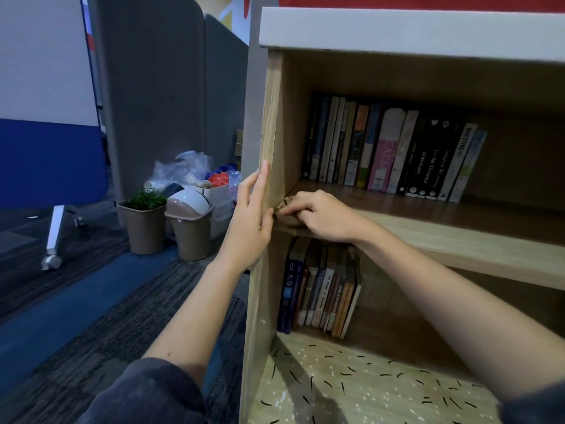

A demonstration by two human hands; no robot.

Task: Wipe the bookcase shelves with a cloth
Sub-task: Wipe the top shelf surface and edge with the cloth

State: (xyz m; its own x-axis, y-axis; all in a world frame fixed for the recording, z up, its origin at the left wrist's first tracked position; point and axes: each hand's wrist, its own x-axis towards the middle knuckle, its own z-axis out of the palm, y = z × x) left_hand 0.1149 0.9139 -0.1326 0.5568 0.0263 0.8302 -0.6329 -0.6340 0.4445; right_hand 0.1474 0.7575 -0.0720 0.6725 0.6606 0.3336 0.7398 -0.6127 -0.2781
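Observation:
A wooden bookcase [458, 237] fills the right half of the view. My right hand [318, 215] presses a small brownish cloth [286, 209] into the front left corner of the middle shelf. My left hand [252, 218] lies flat with fingers apart against the front edge of the bookcase's left side panel [270, 123], its thumb touching the cloth. A row of upright books [391, 151] stands at the back of the middle shelf. More books [321, 289] lean on the shelf below.
Left of the bookcase on the carpet stand a potted plant [143, 221], a swing-lid bin [191, 224] and a box with plastic bags [198, 175]. Grey partition panels [159, 87] rise behind them. A wheeled board [49, 148] stands far left.

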